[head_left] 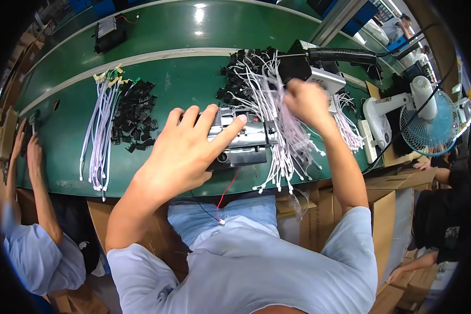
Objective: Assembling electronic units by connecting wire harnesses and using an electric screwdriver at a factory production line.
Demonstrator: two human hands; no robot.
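Note:
My left hand (186, 144) grips a black housing with a shiny silvery top (243, 137), thumb across the top and fingers over its far side. A thin red and black wire pair (228, 191) hangs from it past the table's edge, ending in a small white plug (221, 222). Over a thick bundle of white wires (285, 141), my right hand (307, 102) is closed, fingers curled; what they pinch is hidden. Small black parts (238, 73) are heaped among the wires' far ends.
Left lie white cables (97, 136) and a pile of black clips (133, 118). A black-handled tool (340, 55) rests by a white box (327, 78); a fan (429, 112) stands right. Another housing (109, 34) sits at the back. A co-worker's hands (32, 152) are at far left.

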